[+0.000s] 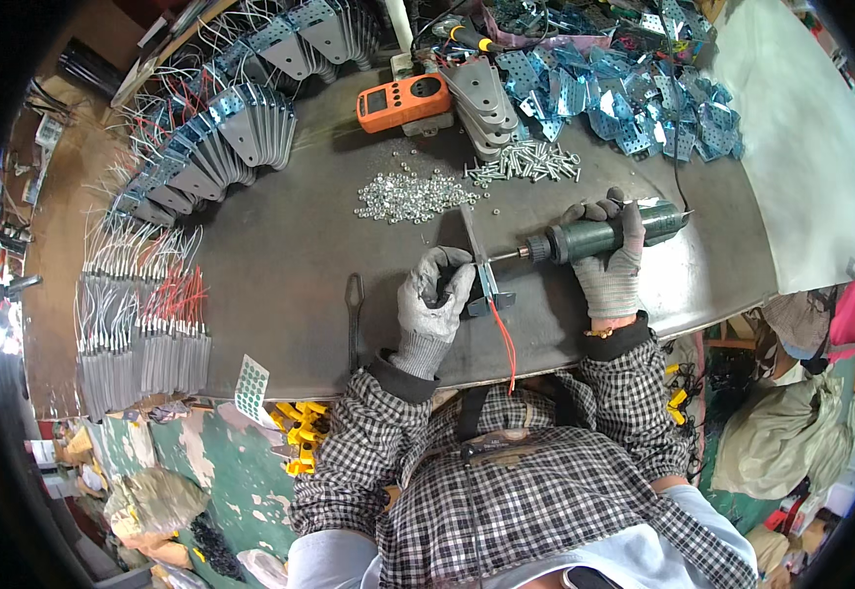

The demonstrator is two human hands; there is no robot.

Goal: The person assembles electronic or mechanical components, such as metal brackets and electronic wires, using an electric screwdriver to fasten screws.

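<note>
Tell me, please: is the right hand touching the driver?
Touching. The head view shows it plainly: the right hand is wrapped around the dark green driver.

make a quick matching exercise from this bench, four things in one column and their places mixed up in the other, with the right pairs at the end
Things
1. green power screwdriver
2. pair of red wires
3. orange meter
4. pile of screws

Places
A. left of the stack of grey plates
B. trailing from the bracket at the left hand
C. right of the heap of nuts
D. in the right hand

Pairs: 1-D, 2-B, 3-A, 4-C
</note>
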